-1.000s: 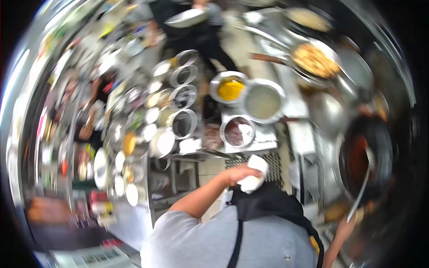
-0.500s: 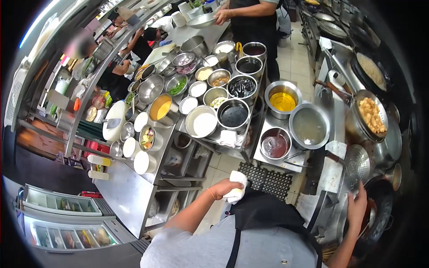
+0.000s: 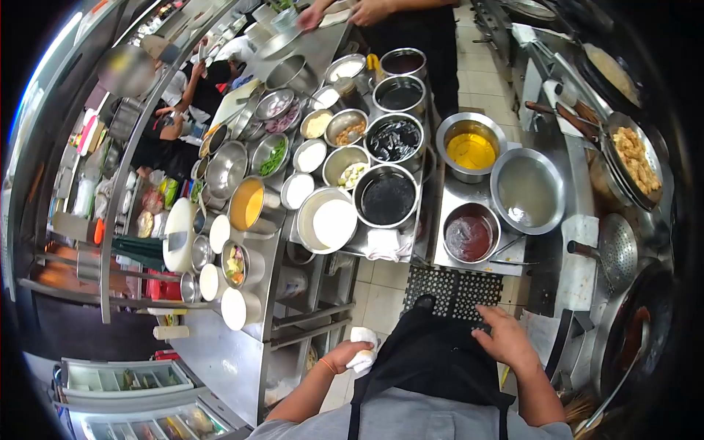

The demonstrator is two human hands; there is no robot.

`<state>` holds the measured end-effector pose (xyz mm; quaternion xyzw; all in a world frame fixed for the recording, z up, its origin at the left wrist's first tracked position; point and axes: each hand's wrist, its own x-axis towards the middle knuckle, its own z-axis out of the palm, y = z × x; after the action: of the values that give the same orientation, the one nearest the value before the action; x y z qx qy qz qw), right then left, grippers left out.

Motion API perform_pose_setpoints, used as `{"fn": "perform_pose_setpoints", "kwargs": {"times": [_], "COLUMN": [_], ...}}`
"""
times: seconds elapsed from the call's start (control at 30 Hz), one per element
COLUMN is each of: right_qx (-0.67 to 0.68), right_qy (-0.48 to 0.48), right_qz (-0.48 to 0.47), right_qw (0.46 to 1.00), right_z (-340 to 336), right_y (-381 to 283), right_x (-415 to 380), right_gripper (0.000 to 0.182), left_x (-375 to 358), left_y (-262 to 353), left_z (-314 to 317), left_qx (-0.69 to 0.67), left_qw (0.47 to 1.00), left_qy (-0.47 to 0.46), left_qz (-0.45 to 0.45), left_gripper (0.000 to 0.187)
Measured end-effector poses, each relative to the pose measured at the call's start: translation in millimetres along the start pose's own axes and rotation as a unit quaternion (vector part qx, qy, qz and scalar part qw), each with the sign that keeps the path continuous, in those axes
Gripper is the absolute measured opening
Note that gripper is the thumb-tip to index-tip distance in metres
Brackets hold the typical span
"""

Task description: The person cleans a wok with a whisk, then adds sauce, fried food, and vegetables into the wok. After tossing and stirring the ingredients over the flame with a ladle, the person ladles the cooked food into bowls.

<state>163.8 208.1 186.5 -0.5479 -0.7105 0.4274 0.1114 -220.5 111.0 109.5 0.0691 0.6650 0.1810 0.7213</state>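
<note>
The left hand (image 3: 343, 356) has dropped lower against the black apron (image 3: 433, 352), fingers still closed round the white cloth (image 3: 363, 347). The right hand (image 3: 504, 339) has left the dark wok (image 3: 632, 334) at the stove's near right edge and now lies spread, empty, on the apron. The ladle (image 3: 614, 381) rests unattended in the wok. At the counter's far end, another person's hands (image 3: 352, 11) work a metal tray.

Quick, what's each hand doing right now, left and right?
Left hand: closed around a white cloth.
Right hand: open, empty, fingers spread over the black apron.
</note>
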Motion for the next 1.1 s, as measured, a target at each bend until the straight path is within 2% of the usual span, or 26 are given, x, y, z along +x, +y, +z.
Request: {"fn": "perform_pose_setpoints", "kwargs": {"times": [0.03, 0.1, 0.13, 0.2, 0.23, 0.27, 0.3, 0.33, 0.37, 0.43, 0.5, 0.57, 0.6, 0.63, 0.67, 0.7, 0.73, 0.77, 0.8, 0.83, 0.9, 0.93, 0.97, 1.03, 1.07, 1.1], "right_qx": [-0.003, 0.089, 0.137, 0.245, 0.242, 0.298, 0.391, 0.437, 0.501, 0.695, 0.807, 0.867, 0.885, 0.835, 0.819, 0.841, 0.865, 0.854, 0.818, 0.835, 0.852, 0.849, 0.86, 0.886, 0.888, 0.857], "right_qy": [0.011, -0.069, -0.042, 0.037, 0.052, 0.099, 0.124, 0.186, 0.178, 0.195, 0.157, 0.207, 0.309, 0.403, 0.416, 0.351, 0.351, 0.359, 0.379, 0.402, 0.392, 0.382, 0.391, 0.33, 0.326, 0.352], "right_qz": [0.009, 0.053, 0.021, -0.033, -0.029, -0.046, -0.046, -0.099, -0.127, -0.174, -0.241, -0.219, -0.144, -0.123, -0.127, -0.147, -0.106, -0.097, -0.178, -0.105, -0.109, -0.134, -0.133, -0.201, -0.202, -0.167], "right_qw": [1.0, 0.992, 0.989, 0.968, 0.968, 0.948, 0.911, 0.874, 0.838, 0.669, 0.515, 0.397, 0.316, 0.354, 0.375, 0.385, 0.343, 0.363, 0.393, 0.361, 0.33, 0.339, 0.301, 0.255, 0.253, 0.337], "right_z": [-0.2, -13.8, -17.3, -28.1, -57.6, -81.0, -112.4, -135.6, -161.9, -219.7, -288.8, -346.5, -367.3, -371.6, -369.3, -391.9, -398.3, -398.8, -394.6, -385.1, -388.9, -391.3, -393.6, -393.6, -394.3, -399.0], "right_y": [0.0, 0.9, 5.5, 19.9, 10.1, 6.3, -1.3, 2.3, 8.9, -2.8, 24.4, 58.2, 74.1, 67.2, 65.1, 134.7, 152.9, 150.6, 161.1, 126.2, 138.4, 150.3, 144.3, 141.4, 136.8, 150.3], "right_x": [3.7, 10.1, 17.0, 42.6, 56.7, 74.3, 89.5, 112.7, 135.6, 173.6, 230.7, 274.2, 300.5, 305.6, 300.4, 338.1, 346.4, 334.5, 337.5, 310.2, 311.6, 315.5, 313.7, 306.7, 311.8, 321.0], "right_gripper": [0.055, 0.056, 0.054, 0.049, 0.048, 0.044, 0.037, 0.03, 0.033, 0.036, 0.047, 0.056, 0.064, 0.068, 0.063, 0.06, 0.056, 0.055, 0.072, 0.082, 0.091, 0.089, 0.081, 0.067, 0.067, 0.06], "left_x": [1.4, 8.8, -2.2, -0.7, 6.3, -14.0, -30.8, -2.4, 19.3, 27.2, 30.5, 25.5, 20.6, 18.2, 14.7, 13.7, 12.5, 13.5, 13.3, 19.2, 25.3, 29.5, 32.5, 38.7, 44.2, 45.0], "left_y": [2.8, 14.1, 27.5, 38.5, 39.4, 52.7, 67.0, 54.0, 40.4, 36.5, 32.9, 29.1, 27.2, 23.9, 16.3, 2.8, -7.6, -15.6, -23.9, -31.2, -35.9, -31.5, -29.7, -42.8, -43.3, -42.7], "left_z": [-1.6, -8.5, -1.8, -3.3, -10.1, 6.2, 19.4, -10.4, -35.1, -52.7, -73.9, -91.2, -98.4, -107.6, -117.5, -130.5, -137.0, -141.2, -146.0, -146.8, -154.8, -160.5, -165.0, -171.3, -175.0, -179.6], "left_qx": [0.009, 0.006, 0.034, 0.037, 0.043, 0.106, 0.103, 0.018, -0.018, -0.033, -0.047, -0.054, -0.064, -0.071, -0.082, -0.095, -0.108, -0.124, -0.14, -0.16, -0.168, -0.164, -0.161, -0.162, -0.168, -0.17], "left_qw": [1.0, 0.999, 0.999, 0.999, 0.999, 0.993, 0.993, 1.0, 0.999, 0.998, 0.998, 0.998, 0.997, 0.996, 0.995, 0.993, 0.991, 0.989, 0.987, 0.985, 0.985, 0.985, 0.986, 0.986, 0.985, 0.985], "left_qy": [-0.011, -0.028, 0.012, -0.02, -0.029, 0.006, 0.023, -0.012, -0.021, -0.051, -0.033, -0.012, -0.003, 0.004, 0.009, 0.012, 0.012, 0.009, 0.008, 0.005, -0.019, -0.031, -0.041, -0.046, -0.035, -0.024], "left_qz": [0.001, -0.018, -0.012, -0.012, 0.008, 0.059, 0.046, -0.023, -0.017, -0.01, -0.021, -0.035, -0.041, -0.045, -0.052, -0.063, -0.073, -0.079, -0.084, -0.071, -0.048, -0.035, -0.023, -0.014, -0.017, -0.023], "left_gripper": [0.032, 0.03, 0.028, 0.025, 0.026, 0.028, 0.029, 0.03, 0.027, 0.019, 0.02, 0.021, 0.022, 0.023, 0.024, 0.025, 0.026, 0.026, 0.028, 0.028, 0.027, 0.027, 0.026, 0.026, 0.025, 0.024]}}
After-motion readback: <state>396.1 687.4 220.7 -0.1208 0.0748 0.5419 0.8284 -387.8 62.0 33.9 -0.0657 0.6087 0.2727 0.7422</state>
